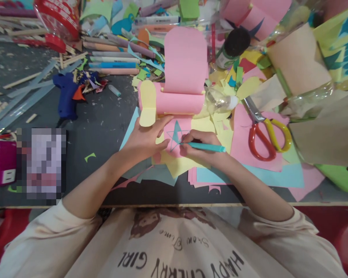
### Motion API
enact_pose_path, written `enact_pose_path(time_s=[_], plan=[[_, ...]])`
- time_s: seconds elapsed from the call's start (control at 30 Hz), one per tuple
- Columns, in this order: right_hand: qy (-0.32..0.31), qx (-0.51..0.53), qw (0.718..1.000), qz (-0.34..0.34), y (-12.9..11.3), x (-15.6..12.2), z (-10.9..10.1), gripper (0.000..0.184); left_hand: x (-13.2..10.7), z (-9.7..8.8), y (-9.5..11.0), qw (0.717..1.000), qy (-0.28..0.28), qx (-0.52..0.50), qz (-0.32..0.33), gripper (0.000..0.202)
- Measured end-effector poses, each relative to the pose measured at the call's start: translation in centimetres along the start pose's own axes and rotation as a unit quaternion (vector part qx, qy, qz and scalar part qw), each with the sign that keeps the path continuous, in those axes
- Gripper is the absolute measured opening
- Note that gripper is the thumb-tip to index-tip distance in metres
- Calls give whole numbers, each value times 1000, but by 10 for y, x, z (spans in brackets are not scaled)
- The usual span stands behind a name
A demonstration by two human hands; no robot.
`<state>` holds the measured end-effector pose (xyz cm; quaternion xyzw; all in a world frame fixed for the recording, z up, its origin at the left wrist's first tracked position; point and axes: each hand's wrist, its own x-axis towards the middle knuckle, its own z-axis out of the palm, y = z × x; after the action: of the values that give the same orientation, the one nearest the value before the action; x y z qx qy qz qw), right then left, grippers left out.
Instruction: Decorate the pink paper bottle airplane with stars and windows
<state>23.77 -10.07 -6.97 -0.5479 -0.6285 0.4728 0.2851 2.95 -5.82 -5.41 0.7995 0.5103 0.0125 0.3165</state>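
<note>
In my right hand (201,144) is a teal marker (207,147), its tip down on a star outline (176,133) drawn on pink paper. The upper point and part of the star's left side are coloured teal. My left hand (146,137) lies to the left of the star with fingers spread, thumb and fingertips resting at the paper's edge, holding nothing. The pink paper runs up into a rolled pink paper form (179,102) with a tall rounded pink flap (185,60). A yellow paper strip with rounded ends (147,102) is on its left side, partly over my left hand.
Red-and-yellow-handled scissors (265,133) lie on pink paper at right. A blue glue gun (66,94) is at left, near a pixelated item (43,162). Several markers (113,65), a dark-capped jar (234,44), a red-labelled bottle (58,19) and paper scraps crowd the back.
</note>
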Motion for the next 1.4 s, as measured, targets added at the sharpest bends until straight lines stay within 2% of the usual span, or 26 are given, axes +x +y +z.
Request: enact_pose_path(time_s=[0.33, 0.47, 0.6, 0.7, 0.83, 0.93, 1.03, 1.13, 1.3, 1.4], plan=[[60, -19, 998, -12, -3, 0, 4, 12, 0, 0, -1, 1000, -3, -9, -1, 63], [36, 3, 999, 14, -1, 0, 3, 13, 0, -2, 1, 1000, -5, -5, -5, 63], [57, 6, 998, 4, 3, 1, 2, 11, 0, -2, 2, 1000, -9, 0, -9, 64], [38, 16, 999, 17, 5, 0, 3, 13, 1, -2, 2, 1000, -10, -1, -6, 63], [54, 27, 998, 18, 4, 1, 4, 13, 1, -1, 2, 1000, -3, 0, -3, 62], [43, 82, 995, 38, 3, 6, 0, 20, 1, 0, 1, 1000, -1, 2, -4, 61], [60, 155, 986, 27, 2, 13, -8, 30, 2, 0, 1, 1000, -1, 1, -3, 61], [49, 201, 978, 25, 2, 17, -12, 38, 2, 0, 0, 1000, -6, 1, 0, 61], [68, 168, 983, -5, 3, 16, -5, 25, 1, 0, 0, 1000, -5, -3, -2, 61], [45, 141, 989, 10, 3, 14, -2, 19, 0, -1, 0, 1000, 4, -7, -2, 59]])
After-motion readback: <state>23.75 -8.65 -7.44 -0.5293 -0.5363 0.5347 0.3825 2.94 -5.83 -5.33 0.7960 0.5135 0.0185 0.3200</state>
